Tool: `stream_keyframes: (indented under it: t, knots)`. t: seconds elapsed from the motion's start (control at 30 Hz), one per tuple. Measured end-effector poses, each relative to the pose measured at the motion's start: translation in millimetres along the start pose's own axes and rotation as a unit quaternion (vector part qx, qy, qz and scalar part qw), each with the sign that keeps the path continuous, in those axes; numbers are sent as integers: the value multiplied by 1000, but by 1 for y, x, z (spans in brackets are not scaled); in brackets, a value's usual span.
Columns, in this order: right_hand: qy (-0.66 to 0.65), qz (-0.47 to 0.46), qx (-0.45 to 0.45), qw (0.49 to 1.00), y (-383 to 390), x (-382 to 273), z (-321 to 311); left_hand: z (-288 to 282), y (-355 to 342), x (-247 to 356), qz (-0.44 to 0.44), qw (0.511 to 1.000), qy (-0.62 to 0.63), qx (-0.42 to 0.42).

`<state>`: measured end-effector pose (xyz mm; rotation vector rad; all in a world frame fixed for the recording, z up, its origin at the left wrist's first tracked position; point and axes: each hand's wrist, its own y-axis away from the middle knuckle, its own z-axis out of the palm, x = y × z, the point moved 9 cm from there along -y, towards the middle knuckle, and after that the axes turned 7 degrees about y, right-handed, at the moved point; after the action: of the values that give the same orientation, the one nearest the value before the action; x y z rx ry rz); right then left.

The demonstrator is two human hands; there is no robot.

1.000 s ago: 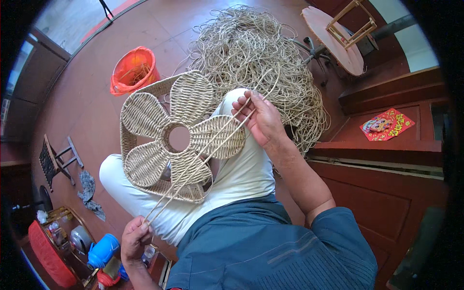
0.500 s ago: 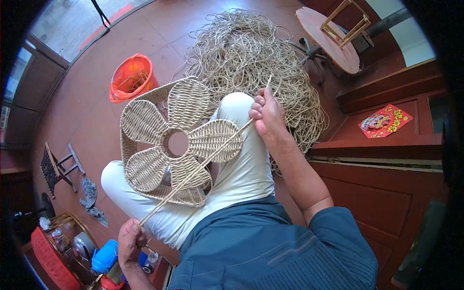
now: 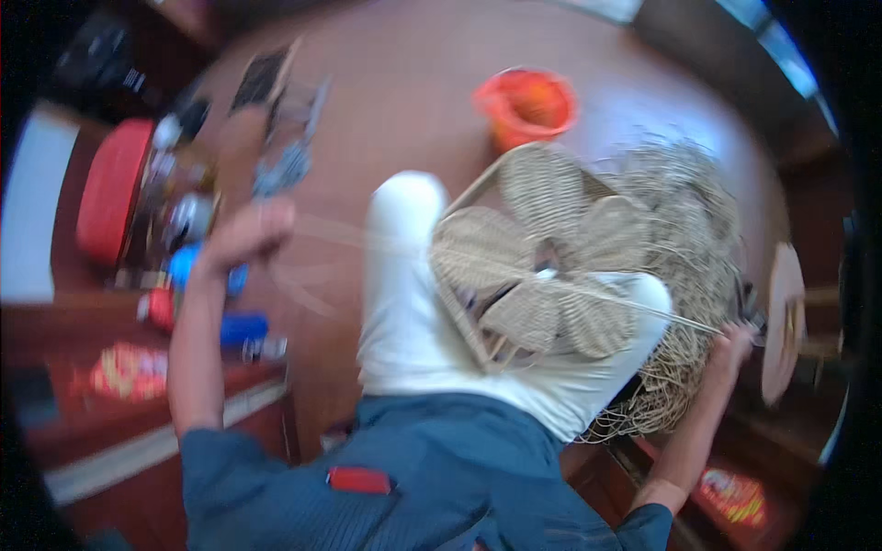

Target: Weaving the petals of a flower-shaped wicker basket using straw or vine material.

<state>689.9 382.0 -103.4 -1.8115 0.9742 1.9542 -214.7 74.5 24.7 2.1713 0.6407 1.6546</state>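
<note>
A woven flower-shaped piece (image 3: 588, 234) of pale straw cord, with several broad petals round a small centre hole, rests on my lap within a woven rim. My right hand (image 3: 732, 344), out beyond my right knee, is closed on a straw cord (image 3: 680, 320) that runs taut across the lower petals. Far out to the left, my left hand (image 3: 253, 234) is closed and smeared by motion. Faint blurred strands of the cord stretch from it toward the flower piece. A large heap of loose straw cord (image 3: 694, 220) lies on the floor to the right.
An orange-red bucket (image 3: 531, 110) stands on the floor beyond the flower piece. At right is a round-topped table (image 3: 783, 321). A blue jug (image 3: 188, 266) and a red lid-like object (image 3: 115, 188) are among clutter at left. A dark-seated stool (image 3: 262, 78) stands behind.
The view has swung round, so the flower piece and bucket appear farther right. My hands have spread wider apart, the left one outward past my knee, with the cord drawn out across the petals.
</note>
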Motion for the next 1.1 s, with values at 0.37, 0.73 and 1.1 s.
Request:
stream_keyframes:
  t: [0.37, 0.73, 1.1]
  knots:
    - [119, -37, 4, 992, -18, -27, -15, -129, 36, -70, -9, 969, 221, 115]
    - [196, -212, -173, 942, 88, -112, 142, -264, 99, -178, 75, 790, 327, 514]
    - [301, -477, -502, 655, 388, -203, 392, -271, 147, -233, 25, 707, 269, 654]
